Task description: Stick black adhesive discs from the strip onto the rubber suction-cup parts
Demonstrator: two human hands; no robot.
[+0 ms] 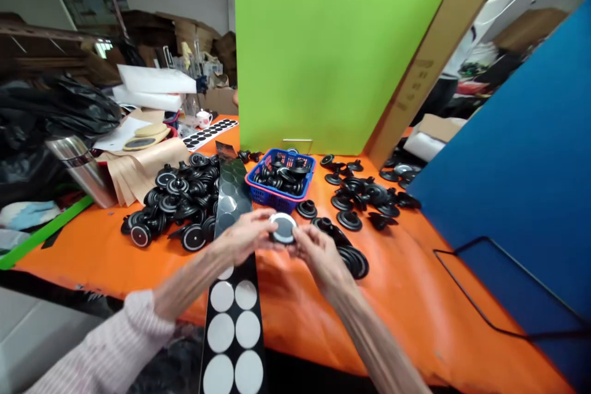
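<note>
Both hands meet over the orange table (pixel 415 295) and pinch one round black disc part with a grey face (pixel 283 228). My left hand (pixel 242 239) grips its left rim, my right hand (pixel 318 255) its right rim. Under my left hand runs a long black backing strip (pixel 234 314) with round white stickers on its near end and empty circles farther up. To the left lies a pile of black parts with grey faces (pixel 178 203). Several plain black parts (pixel 364 194) lie to the right.
A blue basket (pixel 270 196) of black parts stands just beyond the hands. Behind it are a green board (pixel 332 43) and a cardboard box (pixel 429 55). A blue panel (pixel 521 178) walls the right. A steel flask (pixel 80 169) and brown paper (pixel 143 166) lie at left.
</note>
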